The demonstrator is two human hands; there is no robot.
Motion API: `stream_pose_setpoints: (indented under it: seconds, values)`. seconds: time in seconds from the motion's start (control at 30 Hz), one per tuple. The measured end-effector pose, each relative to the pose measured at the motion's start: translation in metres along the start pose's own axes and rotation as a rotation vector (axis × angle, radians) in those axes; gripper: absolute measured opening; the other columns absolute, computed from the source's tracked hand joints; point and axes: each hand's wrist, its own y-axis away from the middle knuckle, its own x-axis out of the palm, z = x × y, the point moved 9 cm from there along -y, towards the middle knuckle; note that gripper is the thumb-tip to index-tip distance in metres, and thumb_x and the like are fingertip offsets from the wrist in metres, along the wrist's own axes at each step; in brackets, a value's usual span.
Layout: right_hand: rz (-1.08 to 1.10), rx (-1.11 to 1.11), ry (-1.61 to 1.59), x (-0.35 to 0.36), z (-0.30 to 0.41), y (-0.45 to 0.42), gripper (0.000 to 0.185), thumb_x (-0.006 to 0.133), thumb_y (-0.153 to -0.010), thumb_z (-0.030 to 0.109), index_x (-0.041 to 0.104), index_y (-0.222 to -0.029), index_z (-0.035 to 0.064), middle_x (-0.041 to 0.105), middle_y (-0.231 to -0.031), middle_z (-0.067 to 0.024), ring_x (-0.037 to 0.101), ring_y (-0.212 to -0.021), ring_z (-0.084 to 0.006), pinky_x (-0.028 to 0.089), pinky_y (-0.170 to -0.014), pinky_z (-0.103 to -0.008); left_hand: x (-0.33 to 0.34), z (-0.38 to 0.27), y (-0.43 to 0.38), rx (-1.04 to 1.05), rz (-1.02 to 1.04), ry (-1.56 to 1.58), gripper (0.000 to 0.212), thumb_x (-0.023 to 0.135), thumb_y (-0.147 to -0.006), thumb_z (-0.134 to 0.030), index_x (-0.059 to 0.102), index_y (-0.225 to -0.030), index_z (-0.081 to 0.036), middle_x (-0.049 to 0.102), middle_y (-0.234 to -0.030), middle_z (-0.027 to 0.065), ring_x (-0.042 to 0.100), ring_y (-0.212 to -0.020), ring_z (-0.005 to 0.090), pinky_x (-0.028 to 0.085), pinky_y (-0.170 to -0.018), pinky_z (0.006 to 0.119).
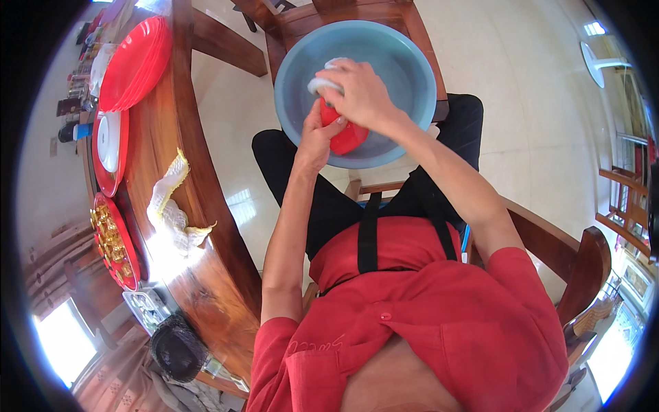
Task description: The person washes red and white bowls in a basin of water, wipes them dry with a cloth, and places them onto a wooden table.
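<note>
A light-blue plastic basin [419, 67] rests on a wooden chair [355, 11] in front of me, with its near side between my knees. Over the basin, my left hand [316, 136] grips a small red vessel [350, 138], thumb across its near side. A wad of white cloth [322, 85] is held in my right hand [360, 92], whose fingers press it at the vessel's far end. That end is partly hidden behind the hand, so I cannot tell the vessel's exact shape.
Along my left runs a wooden table [206, 293]. It bears stacked red plates [136, 62], a white dish [109, 141] on a red tray, another red tray [135, 257] of gold-coloured pieces, a crumpled yellow-edged white cloth [172, 211] and a black basket [177, 347].
</note>
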Motion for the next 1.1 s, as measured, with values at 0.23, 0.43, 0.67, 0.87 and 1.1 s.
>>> stream_pose_setpoints:
  seconds: [0.23,0.43,0.67,0.87,1.1]
  values:
    - [0.357,0.646,-0.547,0.051,-0.129,-0.014,0.032,0.055,-0.080,0.033,0.065,-0.087,0.0034,0.062,-0.080,-0.0122,0.058,-0.058,-0.0189,0.049,-0.054,-0.0310,-0.019,0.002,0.001,0.013,-0.018,0.209,0.045,0.055,-0.082,0.002,0.043,-0.125,-0.004,0.053,-0.122,0.0071,0.050,-0.111,0.0185,0.037,-0.097,0.033]
    - [0.281,0.925,-0.977,0.067,-0.140,0.045,0.037,0.053,-0.087,0.028,0.057,-0.108,-0.0016,0.062,-0.091,-0.0093,0.059,-0.068,-0.0147,0.048,-0.053,-0.0272,-0.053,0.004,-0.003,0.056,-0.118,0.549,0.047,0.052,-0.086,-0.002,0.038,-0.131,-0.006,0.047,-0.129,0.0100,0.045,-0.119,0.0245,0.034,-0.102,0.041]
    - [0.073,0.834,-0.798,0.068,-0.118,0.077,0.040,0.048,-0.091,0.028,0.051,-0.119,0.0005,0.057,-0.103,-0.0122,0.054,-0.091,-0.0191,0.043,-0.079,-0.0292,-0.057,0.004,-0.028,0.214,-0.183,0.667,0.046,0.049,-0.089,-0.003,0.035,-0.133,-0.008,0.043,-0.132,0.0125,0.042,-0.121,0.0293,0.033,-0.103,0.048]
    - [-0.121,0.406,-0.267,0.030,-0.041,0.075,0.039,0.054,-0.083,0.020,0.050,-0.120,0.0087,0.044,-0.116,-0.0245,0.044,-0.104,-0.0398,0.040,-0.084,-0.0443,-0.045,0.020,-0.033,0.276,-0.340,0.520,0.042,0.049,-0.088,-0.002,0.038,-0.128,-0.007,0.047,-0.125,0.0127,0.046,-0.116,0.0267,0.040,-0.097,0.043]
    - [-0.112,0.114,0.003,0.003,0.001,0.034,0.029,0.054,-0.082,0.014,0.061,-0.110,0.0126,0.056,-0.108,-0.0079,0.050,-0.091,-0.0350,0.041,-0.080,-0.0417,-0.024,0.043,-0.025,0.083,-0.275,0.540,0.038,0.050,-0.089,-0.004,0.039,-0.125,-0.009,0.047,-0.124,0.0094,0.048,-0.114,0.0236,0.043,-0.093,0.038]
